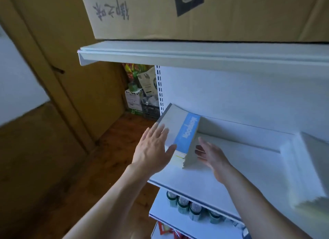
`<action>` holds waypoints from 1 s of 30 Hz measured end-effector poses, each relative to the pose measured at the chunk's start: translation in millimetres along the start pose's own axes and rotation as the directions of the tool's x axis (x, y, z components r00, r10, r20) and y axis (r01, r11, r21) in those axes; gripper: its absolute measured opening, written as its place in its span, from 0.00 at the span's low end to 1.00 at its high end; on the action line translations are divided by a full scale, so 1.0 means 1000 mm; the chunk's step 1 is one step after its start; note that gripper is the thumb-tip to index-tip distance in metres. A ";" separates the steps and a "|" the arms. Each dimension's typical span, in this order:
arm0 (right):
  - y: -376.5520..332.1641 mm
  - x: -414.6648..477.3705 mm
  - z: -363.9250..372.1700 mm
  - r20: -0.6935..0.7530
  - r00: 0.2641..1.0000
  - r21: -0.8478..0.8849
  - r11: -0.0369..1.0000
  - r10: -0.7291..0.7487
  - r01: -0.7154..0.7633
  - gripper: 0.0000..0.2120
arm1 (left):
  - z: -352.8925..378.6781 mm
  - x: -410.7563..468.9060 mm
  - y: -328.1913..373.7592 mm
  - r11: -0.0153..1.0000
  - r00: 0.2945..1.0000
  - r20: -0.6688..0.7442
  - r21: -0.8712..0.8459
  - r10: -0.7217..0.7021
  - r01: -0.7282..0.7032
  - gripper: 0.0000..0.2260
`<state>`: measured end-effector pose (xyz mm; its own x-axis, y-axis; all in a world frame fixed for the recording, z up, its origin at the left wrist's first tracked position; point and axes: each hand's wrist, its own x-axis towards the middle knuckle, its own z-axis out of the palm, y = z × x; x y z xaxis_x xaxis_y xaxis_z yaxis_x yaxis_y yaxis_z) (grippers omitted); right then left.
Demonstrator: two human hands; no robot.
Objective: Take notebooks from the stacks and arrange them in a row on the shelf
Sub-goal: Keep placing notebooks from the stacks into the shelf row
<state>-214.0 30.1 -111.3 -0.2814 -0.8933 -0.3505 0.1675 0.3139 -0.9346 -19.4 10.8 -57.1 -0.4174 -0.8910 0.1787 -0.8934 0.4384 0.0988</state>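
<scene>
A row of notebooks [179,130] stands on edge at the left end of the white shelf [195,181], leaning left; the outer cover is pale with a grey spine and a blue band. My left hand [153,151] lies flat with straight fingers against that outer cover. My right hand [211,157] is open, its fingers touching the right side of the row near the page edges. A stack of white notebooks [309,169] lies flat at the right end of the same shelf.
A large cardboard box [195,12] sits on the upper shelf [178,55] overhead. Several green cans [188,206] line the shelf below. Packaged goods and a dark crate [142,96] stand behind the shelf's left post. Wooden floor lies to the left.
</scene>
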 end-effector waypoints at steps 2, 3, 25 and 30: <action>-0.001 -0.002 0.005 -0.028 0.998 0.119 0.991 0.057 -0.053 0.15 | 0.008 0.009 -0.001 0.997 0.994 0.088 0.032 0.068 -0.071 0.29; 0.000 -0.002 0.007 -0.025 0.997 0.158 0.985 0.074 -0.069 0.15 | 0.013 0.008 0.002 0.992 0.984 0.123 0.011 0.127 -0.129 0.30; 0.004 -0.023 0.014 -0.214 0.974 0.309 0.951 0.075 -0.006 0.12 | 0.018 0.031 -0.016 0.920 0.919 0.231 -0.308 0.319 -0.242 0.34; -0.006 -0.035 0.020 -0.247 0.969 0.257 0.964 -0.007 0.072 0.10 | 0.006 0.042 -0.020 0.712 0.957 0.216 -0.702 0.191 0.016 0.29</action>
<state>-185.8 53.1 -92.1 -0.5070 -0.7883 -0.3485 0.3838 0.1556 -0.9102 -19.9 -35.9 -57.1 -0.6066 -0.7947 -0.0216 -0.5261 0.3809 0.7604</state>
